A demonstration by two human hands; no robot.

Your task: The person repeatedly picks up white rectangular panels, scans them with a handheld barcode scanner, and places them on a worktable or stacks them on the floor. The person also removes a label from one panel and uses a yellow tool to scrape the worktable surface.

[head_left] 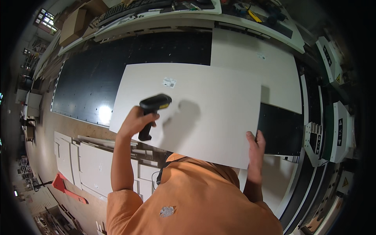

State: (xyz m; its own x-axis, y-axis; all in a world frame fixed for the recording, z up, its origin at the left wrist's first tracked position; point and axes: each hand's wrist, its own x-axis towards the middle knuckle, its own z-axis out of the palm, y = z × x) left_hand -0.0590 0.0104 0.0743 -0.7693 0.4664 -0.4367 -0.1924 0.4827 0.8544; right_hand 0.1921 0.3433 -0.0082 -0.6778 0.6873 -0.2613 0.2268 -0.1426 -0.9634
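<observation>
My left hand (pixel 135 122) is wrapped round the grip of a black handheld barcode scanner (pixel 156 102), which hangs over a large white panel (pixel 219 105). The scanner casts a shadow on the panel's face. A small printed label (pixel 169 82) is stuck to the panel, a little beyond the scanner. At the panel's right edge, my right hand (pixel 255 147) grips the board, thumb on top and the other fingers mostly hidden at its side. The near edge of the panel lies close to my body.
Under the panel is a black machine bed (pixel 90 86). A second white panel (pixel 254 47) with a label lies at the far right. Machine housings (pixel 340 131) line the right side. Stacked boards (pixel 92 166) and a red pallet-jack-like part (pixel 70 190) are at left; a cluttered shelf (pixel 156 17) runs behind.
</observation>
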